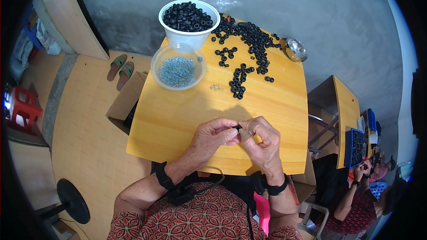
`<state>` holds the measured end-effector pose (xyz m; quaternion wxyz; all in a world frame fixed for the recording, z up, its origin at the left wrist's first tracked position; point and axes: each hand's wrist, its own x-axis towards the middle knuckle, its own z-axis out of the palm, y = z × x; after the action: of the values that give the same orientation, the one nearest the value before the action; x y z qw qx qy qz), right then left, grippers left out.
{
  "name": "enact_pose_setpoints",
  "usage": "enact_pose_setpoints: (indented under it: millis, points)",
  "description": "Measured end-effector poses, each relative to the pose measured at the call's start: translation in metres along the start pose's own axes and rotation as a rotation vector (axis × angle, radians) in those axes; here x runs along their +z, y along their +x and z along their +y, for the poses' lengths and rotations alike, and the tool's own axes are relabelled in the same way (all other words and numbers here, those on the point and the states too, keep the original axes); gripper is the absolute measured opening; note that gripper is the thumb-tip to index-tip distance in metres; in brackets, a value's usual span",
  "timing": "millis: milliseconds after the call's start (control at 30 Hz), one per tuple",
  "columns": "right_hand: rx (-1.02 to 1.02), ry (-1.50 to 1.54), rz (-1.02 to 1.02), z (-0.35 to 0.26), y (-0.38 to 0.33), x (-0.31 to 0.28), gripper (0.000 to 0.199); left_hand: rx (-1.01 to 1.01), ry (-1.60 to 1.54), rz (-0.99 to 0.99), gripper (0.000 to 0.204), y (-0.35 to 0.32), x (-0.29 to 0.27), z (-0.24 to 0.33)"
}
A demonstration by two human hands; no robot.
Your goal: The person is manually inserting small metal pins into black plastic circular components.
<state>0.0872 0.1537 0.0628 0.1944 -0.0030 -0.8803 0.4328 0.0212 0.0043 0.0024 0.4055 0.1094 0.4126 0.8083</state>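
Hands met at lower centre of the frame: left hand and right hand pinched one small black rubber ring between fingertips above the worktop. Risk judged: a slipping pinch could drop the ring off the near edge.

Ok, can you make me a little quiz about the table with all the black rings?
1. True or false: the white bowl holds black rings.
2. What fills the clear bowl? A) small pale blue bits B) water C) sandals
3. Which hands pinch the small black ring over the yellow table?

Key
1. True.
2. A.
3. Both: the left hand and the right hand meet on it.
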Motion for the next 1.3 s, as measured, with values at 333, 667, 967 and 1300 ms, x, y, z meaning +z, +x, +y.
enact_pose_setpoints:
  millis: [333, 667, 967, 1300]
  points:
    - [-0.248, -0.359, -0.026, 0.005, -0.009, 0.003, 0.029, -0.037, -0.005, -0.017, 0.018, 0.003, -0.003, -0.01]
    - [-0.281, -0.386, -0.074, 0.006, -0.006, -0.001, 0.026, -0.121, 0.043, -0.014, 0.019, 0.005, -0.005, -0.002]
    - [-0.312, -0.393, -0.061, 0.007, -0.002, -0.002, 0.024, -0.16, 0.026, 0.026, 0.025, 0.004, -0.003, 0.001]
    - [-0.383, -0.41, -0.007, 0.012, -0.002, 0.002, 0.023, -0.176, 0.139, -0.045, 0.029, 0.002, -0.008, 0.003]
